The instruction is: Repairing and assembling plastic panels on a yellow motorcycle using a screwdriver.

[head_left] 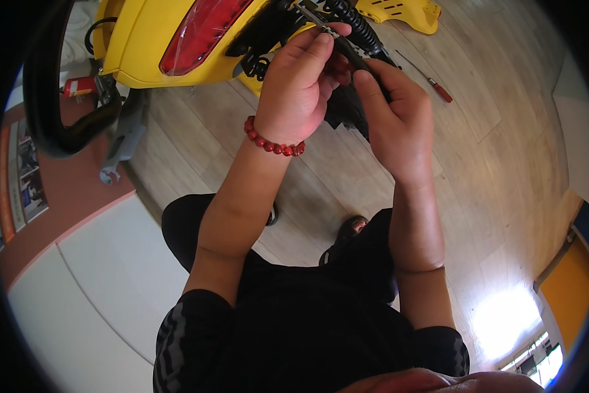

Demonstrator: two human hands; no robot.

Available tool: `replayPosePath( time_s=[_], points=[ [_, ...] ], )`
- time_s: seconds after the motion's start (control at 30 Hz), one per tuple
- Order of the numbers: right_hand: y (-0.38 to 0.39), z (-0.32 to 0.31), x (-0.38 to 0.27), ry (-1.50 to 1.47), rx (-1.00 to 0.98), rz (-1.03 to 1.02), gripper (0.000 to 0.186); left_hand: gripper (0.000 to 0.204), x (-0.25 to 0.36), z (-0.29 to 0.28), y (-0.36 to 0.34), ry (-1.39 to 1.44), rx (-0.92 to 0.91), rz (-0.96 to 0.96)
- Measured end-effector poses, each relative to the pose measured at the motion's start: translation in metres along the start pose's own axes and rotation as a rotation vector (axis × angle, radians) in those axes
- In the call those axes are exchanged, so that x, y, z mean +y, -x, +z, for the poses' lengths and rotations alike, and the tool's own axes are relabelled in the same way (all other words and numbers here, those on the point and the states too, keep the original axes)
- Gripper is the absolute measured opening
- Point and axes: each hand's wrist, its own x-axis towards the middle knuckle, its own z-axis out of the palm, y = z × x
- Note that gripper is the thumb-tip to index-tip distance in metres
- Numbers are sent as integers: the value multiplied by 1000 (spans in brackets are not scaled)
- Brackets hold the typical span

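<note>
My left hand (297, 82), with a red bead bracelet (275, 145) at its wrist, pinches the metal front part of a slim tool with a dark handle (352, 54). Around the rear of that handle my right hand (399, 114) is closed. The tool's exact kind does not show. Its far end points up and left to the underside of a yellow scooter (134, 46), where dark parts crowd together. A red tail light (199, 36) is set in the scooter's body. Just beyond my hands stands a black coil-spring shock absorber (358, 27).
A red-handled screwdriver (440, 90) lies on the wood-look floor (478, 150) at right. Past the shock absorber is a loose-looking yellow panel (405, 13). A black curved bar (62, 134) and a grey wrench-shaped piece (117, 157) are at left, near a white surface (98, 295).
</note>
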Motion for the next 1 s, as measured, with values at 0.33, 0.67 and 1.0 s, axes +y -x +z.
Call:
replayPosePath(
  time_s=[0.33,0.67,1.0],
  points=[
    [-1,3,6,60,-13,-72,15,21,-4,-8,3,15,50,-14],
    [-4,6,8,154,21,-190,13,21,-6,-16,-3,60,-32,25],
    [-2,3,-26,-30,-122,229,17,20,0,-9,-3,133,-19,-32]
  ],
)
